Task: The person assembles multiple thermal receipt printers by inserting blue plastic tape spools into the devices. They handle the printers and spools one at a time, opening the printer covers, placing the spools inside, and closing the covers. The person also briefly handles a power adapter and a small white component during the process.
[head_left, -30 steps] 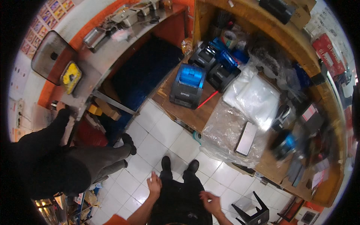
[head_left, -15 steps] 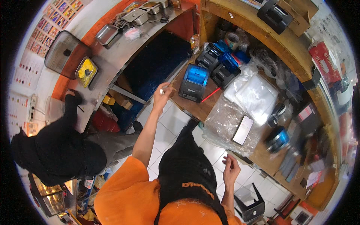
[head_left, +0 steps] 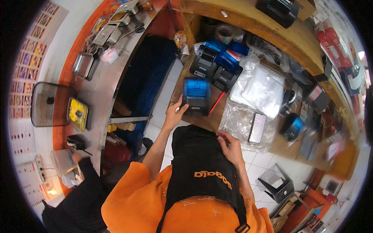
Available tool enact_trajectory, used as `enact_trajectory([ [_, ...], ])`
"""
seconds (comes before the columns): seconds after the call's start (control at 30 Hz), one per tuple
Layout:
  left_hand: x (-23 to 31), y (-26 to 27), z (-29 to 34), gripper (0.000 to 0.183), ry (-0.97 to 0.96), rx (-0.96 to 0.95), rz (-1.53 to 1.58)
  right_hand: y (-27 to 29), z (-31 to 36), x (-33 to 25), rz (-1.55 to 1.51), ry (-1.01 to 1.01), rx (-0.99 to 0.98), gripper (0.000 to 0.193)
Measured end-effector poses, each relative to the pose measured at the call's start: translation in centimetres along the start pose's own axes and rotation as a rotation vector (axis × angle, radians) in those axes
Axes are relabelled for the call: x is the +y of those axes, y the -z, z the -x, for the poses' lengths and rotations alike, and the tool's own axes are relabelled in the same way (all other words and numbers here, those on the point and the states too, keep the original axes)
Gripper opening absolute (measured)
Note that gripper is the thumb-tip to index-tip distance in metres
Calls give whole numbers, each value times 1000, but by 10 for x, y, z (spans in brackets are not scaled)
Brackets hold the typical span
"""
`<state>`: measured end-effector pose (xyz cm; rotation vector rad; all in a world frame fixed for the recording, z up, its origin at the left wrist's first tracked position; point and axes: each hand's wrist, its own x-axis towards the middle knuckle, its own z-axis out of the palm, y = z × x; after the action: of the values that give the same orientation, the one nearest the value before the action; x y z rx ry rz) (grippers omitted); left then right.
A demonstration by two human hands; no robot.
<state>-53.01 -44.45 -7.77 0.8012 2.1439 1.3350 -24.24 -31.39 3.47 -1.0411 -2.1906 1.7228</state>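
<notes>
Hands (head_left: 176, 112) now on printer (head_left: 196, 95)

Head-worn fisheye, steeply downward, close

The counter's far right end (head_left: 330, 151) is blurred. The apron (head_left: 202, 171) hides the right hand's (head_left: 229, 147) palm; its grip is unclear.
</notes>
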Motion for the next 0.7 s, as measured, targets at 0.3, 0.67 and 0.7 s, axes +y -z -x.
enact_trajectory([
  [0.3,32,49,-100,47,208,78,185,28,-29,30,-15,-97,190,27],
  [0.67,70,0,-243,82,97,-176,-54,75,-249,-28,204,245,483,45],
  [0.7,73,-1,-246,84,110,-170,-114,76,-265,-31,305,278,463,54],
])
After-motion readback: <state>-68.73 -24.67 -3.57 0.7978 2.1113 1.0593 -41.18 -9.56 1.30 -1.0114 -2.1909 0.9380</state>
